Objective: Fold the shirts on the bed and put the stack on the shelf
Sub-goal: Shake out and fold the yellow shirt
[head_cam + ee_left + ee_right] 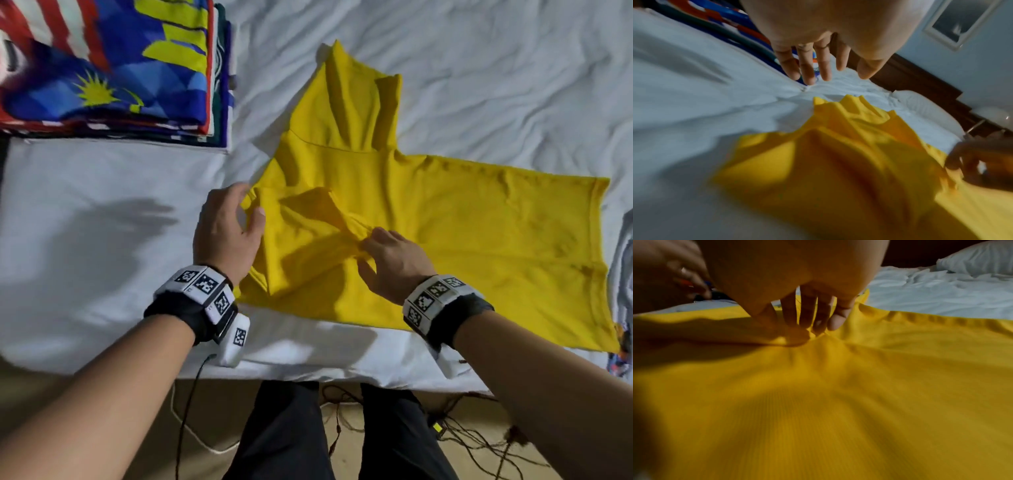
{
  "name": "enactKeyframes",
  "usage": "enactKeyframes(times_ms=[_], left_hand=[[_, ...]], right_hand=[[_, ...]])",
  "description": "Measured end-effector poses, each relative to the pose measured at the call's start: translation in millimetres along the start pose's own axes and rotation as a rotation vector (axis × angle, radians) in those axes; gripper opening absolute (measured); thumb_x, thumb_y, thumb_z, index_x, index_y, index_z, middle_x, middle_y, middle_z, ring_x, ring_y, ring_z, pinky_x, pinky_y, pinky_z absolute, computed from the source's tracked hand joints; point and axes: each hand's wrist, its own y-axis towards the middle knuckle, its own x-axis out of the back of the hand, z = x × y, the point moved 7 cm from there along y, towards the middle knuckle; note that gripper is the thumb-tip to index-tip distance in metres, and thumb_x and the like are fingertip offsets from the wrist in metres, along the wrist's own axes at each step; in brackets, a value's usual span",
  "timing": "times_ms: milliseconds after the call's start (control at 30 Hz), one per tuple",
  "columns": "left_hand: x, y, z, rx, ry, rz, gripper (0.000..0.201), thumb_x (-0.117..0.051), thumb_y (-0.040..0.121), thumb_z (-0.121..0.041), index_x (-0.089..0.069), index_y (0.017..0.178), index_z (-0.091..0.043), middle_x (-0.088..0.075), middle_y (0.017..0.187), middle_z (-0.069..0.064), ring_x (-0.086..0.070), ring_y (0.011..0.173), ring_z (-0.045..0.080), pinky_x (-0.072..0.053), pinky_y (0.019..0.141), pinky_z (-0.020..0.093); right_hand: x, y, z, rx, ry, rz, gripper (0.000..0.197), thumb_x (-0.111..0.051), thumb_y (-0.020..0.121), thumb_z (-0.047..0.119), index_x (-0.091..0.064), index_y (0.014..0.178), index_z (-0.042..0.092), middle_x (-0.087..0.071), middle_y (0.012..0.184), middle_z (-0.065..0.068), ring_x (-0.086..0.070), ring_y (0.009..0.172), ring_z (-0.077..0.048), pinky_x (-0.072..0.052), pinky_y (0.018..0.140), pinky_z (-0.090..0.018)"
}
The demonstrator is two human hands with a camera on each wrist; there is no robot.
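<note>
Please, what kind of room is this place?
Most likely a bedroom. A yellow shirt lies on a bed with a rumpled white sheet, a pillow sits at the far end, and a framed picture hangs on the wall.

One yellow shirt point(428, 219), one folded stack point(113, 68), one pillow point(978, 257), two hands.

Yellow cloth shirt point(428, 219): matt knit, fine ribbed texture visible in right wrist view point(818, 418), soft creases, stitched hems. White cloth bedsheet point(479, 68): matt, heavily wrinkled; stack of folded printed shirts in blue, red and yellow point(113, 68) has a smoother, faintly sheeny fabric. Dark brown wooden headboard point(920, 84): smooth, dull finish; white pillow point(978, 259) matt cloth.
</note>
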Motion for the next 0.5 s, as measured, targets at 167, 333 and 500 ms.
enactKeyframes(times_ms=[167,333,500], left_hand=[[-1.4,-60.3,52.8,-0.006,0.119,0.219,0.057,-0.05,0.083,-0.058,-0.067,0.114,-0.014,-0.066,0.106,0.01,-0.06,0.096,0.035,-0.051,0.082,0.046],[-14.4,-103.0,66.1,-0.021,0.224,0.254,0.065,-0.054,0.076,-0.063,-0.064,0.12,-0.016,-0.06,0.109,0.007,-0.055,0.093,0.035,-0.047,0.078,0.044],[-15.7,-99.0,74.2,0.156,0.172,0.121,0.055,-0.045,0.083,-0.061,-0.07,0.108,-0.018,-0.061,0.096,0.006,-0.055,0.092,0.036,-0.045,0.079,0.044]], right_hand=[[24.5,57.2,23.8,-0.121,0.173,-0.045,0.065,-0.056,0.09,0.056,-0.041,0.142,0.021,-0.049,0.135,-0.008,-0.049,0.118,-0.032,-0.047,0.094,-0.046],[33.2,101.9,24.7,-0.224,0.359,0.072,0.02,-0.061,0.089,0.021,-0.064,0.106,0.01,-0.059,0.086,-0.009,-0.056,0.082,-0.029,-0.037,0.055,-0.029],[64.5,99.7,-29.2,-0.433,0.51,-0.26,0.028,-0.058,0.087,0.014,-0.063,0.114,0.013,-0.06,0.091,-0.005,-0.052,0.081,-0.024,-0.042,0.065,-0.034]])
